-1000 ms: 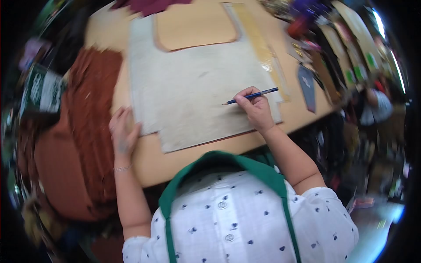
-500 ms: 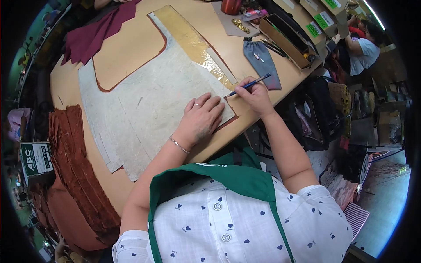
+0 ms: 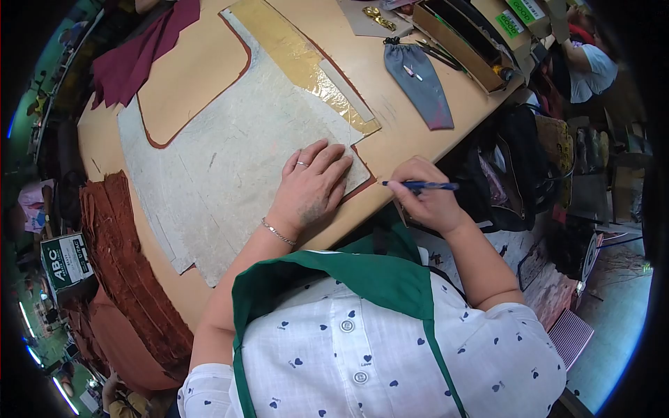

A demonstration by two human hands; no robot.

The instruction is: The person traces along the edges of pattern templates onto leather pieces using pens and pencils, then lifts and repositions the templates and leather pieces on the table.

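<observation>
A large pale grey pattern piece point(image 3: 202, 188) lies on the table, with reddish-brown material point(image 3: 362, 187) showing past its edge. A strip of yellowish tape point(image 3: 279, 42) covers its upper right part. My left hand point(image 3: 315, 182) rests flat on the piece close to its right corner, fingers lightly spread. Just beyond that corner, my right hand point(image 3: 426, 198) grips a blue pen point(image 3: 432, 186) at the table's edge. The pen points left, its tip near the corner; whether it touches anything, I cannot tell.
A grey drawstring pouch point(image 3: 418, 83) and an open cardboard box point(image 3: 460, 49) sit at the upper right. Maroon cloth point(image 3: 143, 52) lies at the upper left, stacked rust-brown material point(image 3: 132, 258) at the left edge. A black bag point(image 3: 498, 167) stands beside the table; another person point(image 3: 589, 70) is beyond.
My right hand has moved right and towards my body with the pen, away from the pattern's edge. The pen now lies nearly level. My left hand stays on the pattern piece.
</observation>
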